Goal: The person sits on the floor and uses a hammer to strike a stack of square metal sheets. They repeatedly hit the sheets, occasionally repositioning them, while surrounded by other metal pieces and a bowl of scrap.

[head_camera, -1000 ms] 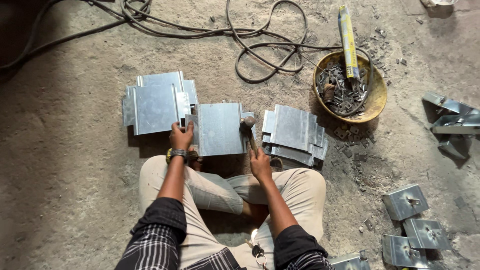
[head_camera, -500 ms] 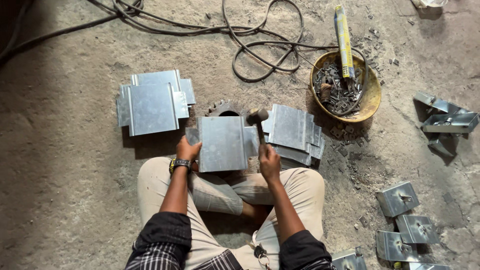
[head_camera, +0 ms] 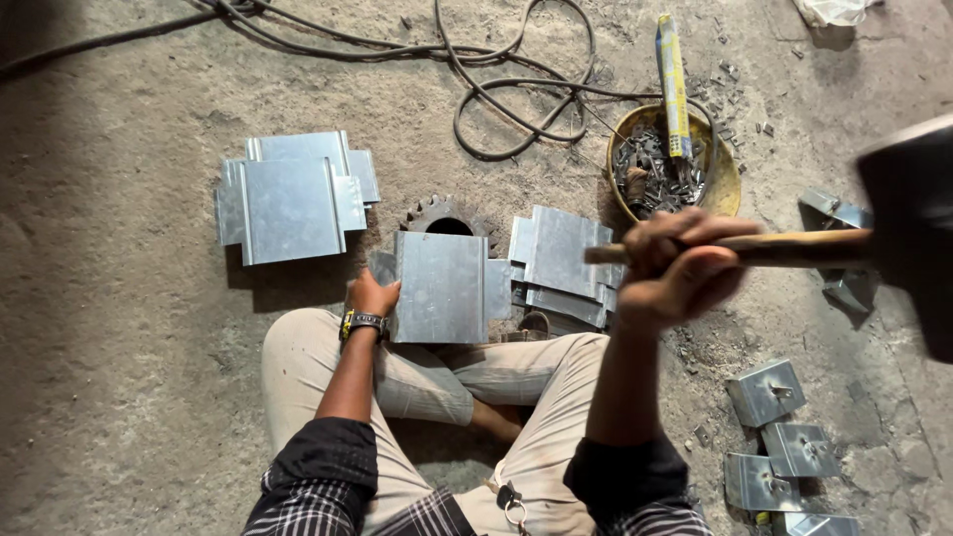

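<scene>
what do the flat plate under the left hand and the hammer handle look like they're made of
The flat plate held by the left hand looks like thin sheet metal, probably galvanised steel: pale grey, dull sheen, crisp folded edges. The hammer handle gripped in the right hand looks like bare wood: tan-brown and matte, though blurred.

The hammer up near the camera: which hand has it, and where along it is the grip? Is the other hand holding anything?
The right hand grips the hammer around its wooden handle, near the butt end. The left hand holds the metal sheet by its left edge.
</scene>
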